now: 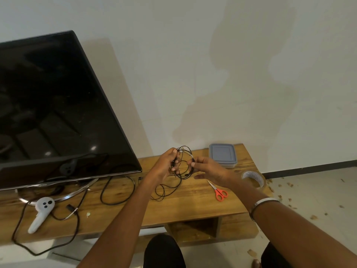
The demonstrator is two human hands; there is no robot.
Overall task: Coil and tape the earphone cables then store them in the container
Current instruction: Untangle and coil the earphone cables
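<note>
Two hands: both up over the wooden bench [193, 206], everything below is placed off that bench.
Left hand [168, 163]: curled round one side of the earphone cable [183, 163], holding the loops bunched.
Right hand [208, 169]: thumb and forefinger pinching the other side of the coil, other fingers loose.
Cable spot: held in the air above the bench middle, with a loose tail hanging down and pooling on the top.
Cable feel: I'd guess super light, thin and floppy, wants to spring open. Loops slide on each other, so best to pinch where the strands cross, not on the buds or plug. No yanking, that wire looks easy to kink.
Scissors [220, 192]: orange handles, flat on the bench, near side of my right hand.
Tape roll [253, 177]: at the bench's right end, beside my right wrist, not touched yet.
Container [223, 155]: grey lid on, back right corner of the bench, against the wall.
Other junk: white controller [41, 211] and thicker black cords at the bench's left, TV [58, 105] standing behind them.
Progress guess: coil mostly made, taping not started.
</note>
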